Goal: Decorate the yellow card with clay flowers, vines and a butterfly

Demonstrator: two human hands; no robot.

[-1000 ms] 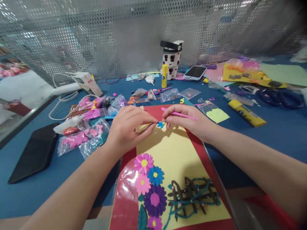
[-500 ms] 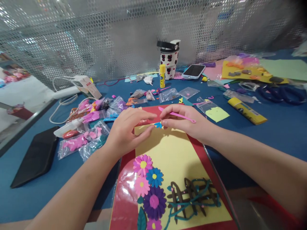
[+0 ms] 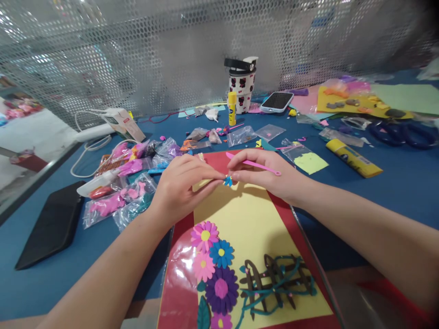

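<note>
A small blue clay flower (image 3: 228,181) with a yellow centre is pinched between the fingertips of both hands. My left hand (image 3: 187,180) has its thumb and forefinger closed on the flower's left side. The fingers of my right hand (image 3: 262,171) hold its right side, and a pink clay tool (image 3: 254,164) lies across them. Below both hands is a yellow sheet on a red board (image 3: 236,210). It carries clay flowers (image 3: 221,288) in pink, blue and purple at the lower left, and a brown clay fence (image 3: 274,283) wound with teal vines at the lower right.
Bags of coloured clay (image 3: 109,201) and a black tablet-like slab (image 3: 51,224) lie to the left. Behind the board stand a yellow glue stick (image 3: 232,108) and a patterned cup (image 3: 242,87), beside a phone (image 3: 277,102). A yellow packet (image 3: 354,158) and dark blue scissors handles (image 3: 403,135) are at right.
My left thumb and forefinger have closed together onto the blue flower from being apart. The flower has tilted slightly. My right hand has barely moved.
</note>
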